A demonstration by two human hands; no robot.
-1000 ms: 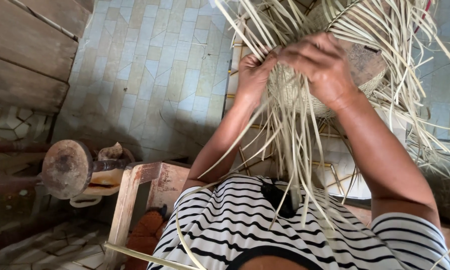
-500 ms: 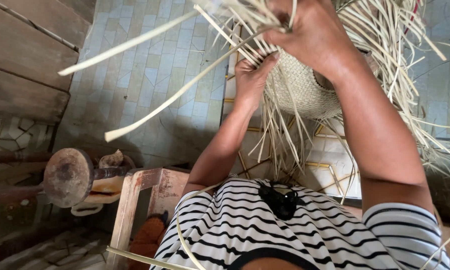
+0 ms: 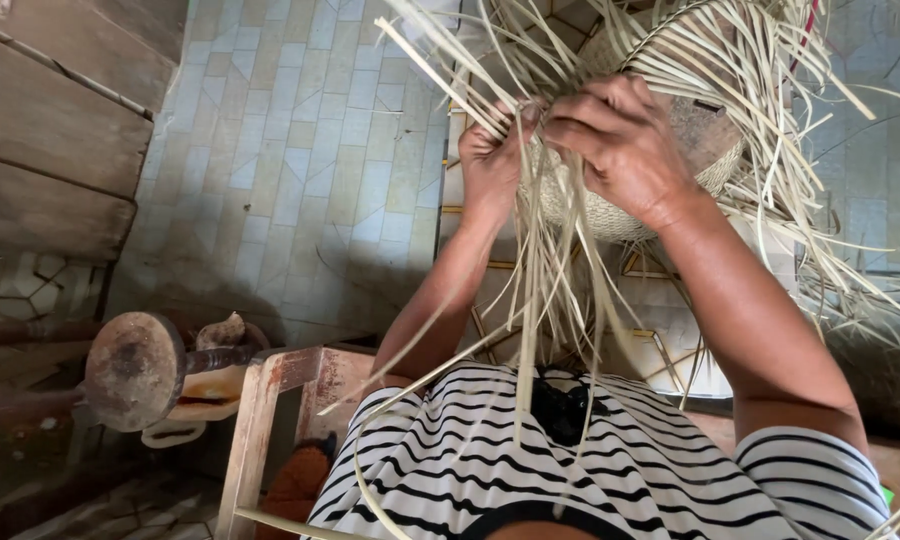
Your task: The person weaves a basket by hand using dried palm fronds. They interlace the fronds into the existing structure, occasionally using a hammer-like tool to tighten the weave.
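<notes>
- Right now you are working with both hands raised in front of you, pressed against a half-woven basket (image 3: 690, 140) of pale straw-coloured strips, which is sitting up near the top of the view, above your striped shirt (image 3: 610, 470).
- Your left hand (image 3: 492, 160) is pinching shut on a bundle of loose strips (image 3: 530, 290) at the basket's near edge; the fingers are curling tight around them.
- Your right hand (image 3: 620, 140) is lying over the woven wall, fingers bent and pressing down on the weave; whether it is gripping a strip underneath, the view is not showing.
- Judging by its look, the basket is handling light: thin plant strips, no solid frame showing.
- The woven part is looking firm enough to push against, while the free ends are fanning out springy and floppy, hanging down toward your chest.
- Those strips are likely creasing or splitting if bent sharply, so you are better off holding them close to the weave, where they are supported, rather than out at the tips.
- The smooth strips may be slipping, so a pinch of several together is seeming safer than 1 alone.
- Below left, a wooden stool (image 3: 270, 400) is standing on the tiled floor (image 3: 300, 150).
</notes>
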